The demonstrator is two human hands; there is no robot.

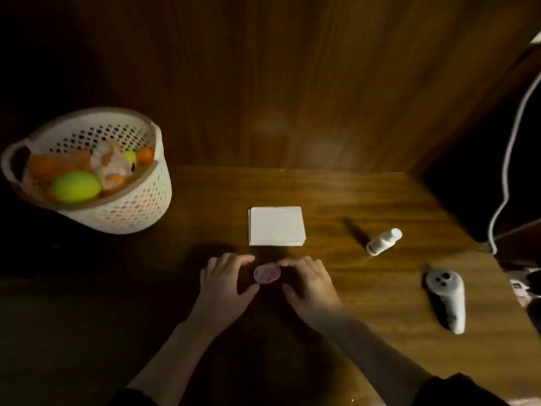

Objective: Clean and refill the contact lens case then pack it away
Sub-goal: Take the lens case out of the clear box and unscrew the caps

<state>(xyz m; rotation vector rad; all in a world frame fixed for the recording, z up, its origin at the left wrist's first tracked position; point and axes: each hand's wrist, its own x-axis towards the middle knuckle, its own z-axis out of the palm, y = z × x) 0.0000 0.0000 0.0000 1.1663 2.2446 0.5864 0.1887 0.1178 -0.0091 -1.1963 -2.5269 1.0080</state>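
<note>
Fingers (pixel 246 259) of left hand (pixel 225 278) spread and lightly curved, tips close beside the case (pixel 267 273), thumb reaching in below it; contact or grip not clear in the dim, blurred view. Fingers (pixel 288 262) of right hand (pixel 307 281) likewise relaxed and fanned, tips just beside the case on its other side, thumb low and near; holding or merely framing, cannot tell. Case small, round, pinkish-purple, flat on the wooden bench (pixel 366 303), between the two hands. Just beyond the case, a white square pad (pixel 276 226), flat on the bench, apart from both hands. Beyond and to the right of the case, a small white bottle (pixel 383 242) lying on its side, well apart. Farther right of the case and a little nearer the person, a white controller (pixel 446 298) with dark buttons, lying flat. Far to the left of the case and beyond it, a white perforated basket (pixel 137 206) with a side handle, holding green and orange items, some wrapped. Behind everything, a wood-panelled wall (pixel 292 83) rising from the bench's far edge. At the far right, off the bench, a white cable (pixel 509 159) curving downward. Dark sleeves at both forearms near the bottom edge.
</note>
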